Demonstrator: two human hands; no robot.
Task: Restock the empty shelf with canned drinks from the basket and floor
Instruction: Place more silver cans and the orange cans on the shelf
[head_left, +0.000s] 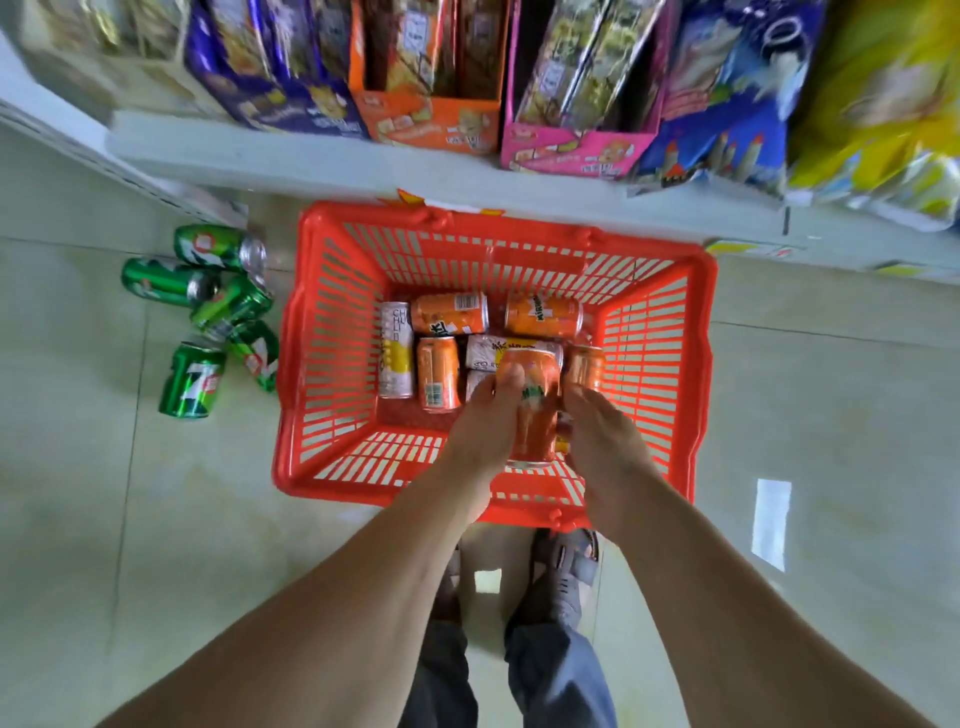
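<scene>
Both hands, left (485, 415) and right (597, 431), grip one orange can (532, 405) over the basket (332, 364), so restocking's barely started imo: more cans in there, five green cans (218, 312) on the floor at left.

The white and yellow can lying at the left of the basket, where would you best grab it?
Grip the white and yellow can across its round middle, coming from straight above. It lies on its side, its long body facing up, with the basket wall on one side and an orange can on the other.
</scene>
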